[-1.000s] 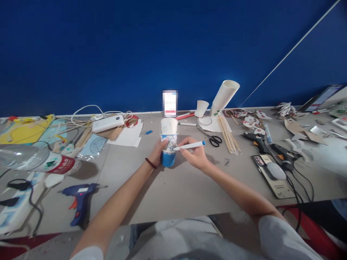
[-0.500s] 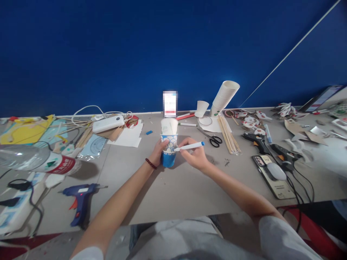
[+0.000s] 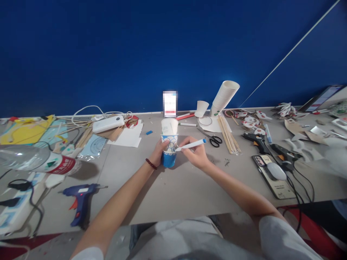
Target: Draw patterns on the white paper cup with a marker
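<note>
Paper cups joined in an upright stack stand in the middle of the table: a white cup [image 3: 170, 126] on top, a middle cup with blue scallop drawings [image 3: 170, 140], and a blue-coloured cup [image 3: 168, 160] below. My left hand [image 3: 158, 151] is closed around the left side of the stack, thumb on the front of the middle cup. In my right hand [image 3: 195, 153] is a white marker with a blue end [image 3: 195, 143], held like a pen. Its tip is at the right side of the middle cup; whether it touches I cannot tell.
Black scissors [image 3: 214, 139] and bamboo sticks [image 3: 228, 135] lie to the right, with a tall leaning stack of paper cups [image 3: 225, 97] behind. At left are a blue glue gun [image 3: 82, 202] and a water bottle [image 3: 40, 159]. A phone [image 3: 273, 178] lies far right.
My right hand and the marker have shifted very slightly, the blue end rising a little. The cup stack has turned or moved slightly in my left hand.
</note>
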A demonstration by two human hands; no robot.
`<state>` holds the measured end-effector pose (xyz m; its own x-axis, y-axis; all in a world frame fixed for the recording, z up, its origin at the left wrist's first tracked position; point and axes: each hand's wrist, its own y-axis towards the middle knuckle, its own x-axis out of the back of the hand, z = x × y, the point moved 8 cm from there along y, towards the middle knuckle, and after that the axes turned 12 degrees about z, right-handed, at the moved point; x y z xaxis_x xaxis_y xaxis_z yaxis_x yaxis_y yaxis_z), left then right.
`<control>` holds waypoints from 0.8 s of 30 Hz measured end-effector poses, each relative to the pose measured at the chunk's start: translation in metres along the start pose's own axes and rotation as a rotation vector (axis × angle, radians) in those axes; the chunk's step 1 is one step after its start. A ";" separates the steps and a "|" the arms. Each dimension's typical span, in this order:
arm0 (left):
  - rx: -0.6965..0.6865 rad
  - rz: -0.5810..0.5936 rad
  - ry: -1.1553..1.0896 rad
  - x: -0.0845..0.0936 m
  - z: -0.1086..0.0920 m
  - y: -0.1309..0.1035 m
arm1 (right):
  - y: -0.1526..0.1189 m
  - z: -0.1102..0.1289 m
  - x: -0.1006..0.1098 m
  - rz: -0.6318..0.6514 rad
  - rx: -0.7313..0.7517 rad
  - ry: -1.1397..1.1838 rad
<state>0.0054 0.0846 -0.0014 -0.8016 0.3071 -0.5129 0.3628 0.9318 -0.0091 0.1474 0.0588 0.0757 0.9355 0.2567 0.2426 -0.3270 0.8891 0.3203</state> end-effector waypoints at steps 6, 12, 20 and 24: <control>-0.017 -0.053 -0.061 0.004 0.001 0.002 | -0.003 -0.007 0.003 -0.037 0.008 0.045; -0.033 -0.090 -0.030 0.008 0.001 0.002 | -0.005 0.006 -0.002 -0.007 0.130 -0.082; -0.055 -0.184 0.061 0.011 -0.002 -0.002 | -0.007 0.016 -0.006 0.003 0.181 -0.244; -0.060 -0.194 0.074 0.008 -0.004 -0.004 | -0.009 0.018 -0.007 -0.001 0.201 -0.279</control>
<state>-0.0048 0.0839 -0.0020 -0.8872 0.1320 -0.4420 0.1709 0.9841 -0.0490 0.1409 0.0426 0.0876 0.8726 0.1174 0.4741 -0.3714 0.7898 0.4881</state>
